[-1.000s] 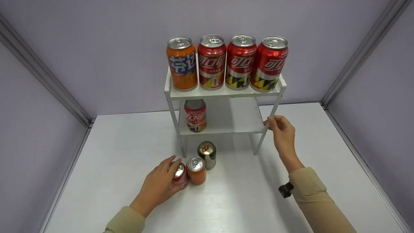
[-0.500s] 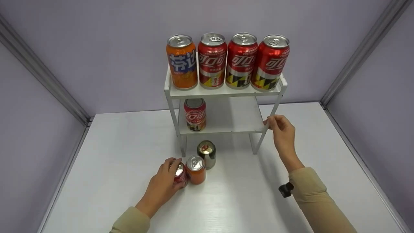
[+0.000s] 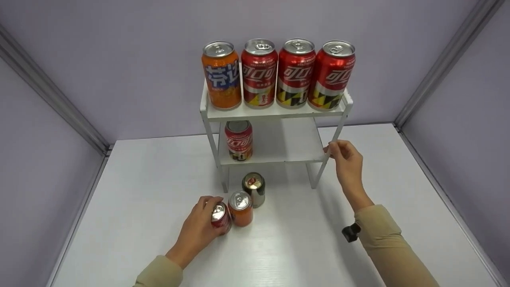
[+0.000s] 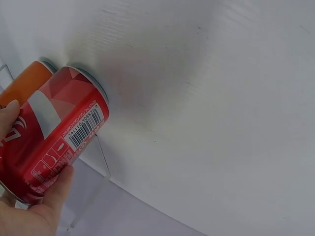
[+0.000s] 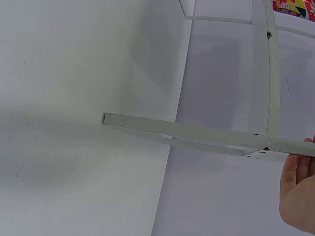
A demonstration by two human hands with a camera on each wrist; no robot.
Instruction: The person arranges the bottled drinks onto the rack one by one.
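My left hand grips a red cola can on the near left of the table, thumb on one side and fingers on the other. In the left wrist view the cola can shows its barcode, and an orange soda can stands close behind it. That orange can is just right of the held one in the head view, with a dark can with a gold lid beyond it. My right hand holds the right front leg of a white two-tier rack; the right wrist view shows its fingers at this leg.
Along the rack's top tier stand an orange can and several red cola cans. Another red cola can sits at the left of the lower tier. Purple-grey walls enclose the white table at the back and sides.
The left hand's fingers have drawn in from over the can's lid to its far side. My right hand stays on the rack's leg, and the other cans keep their places.
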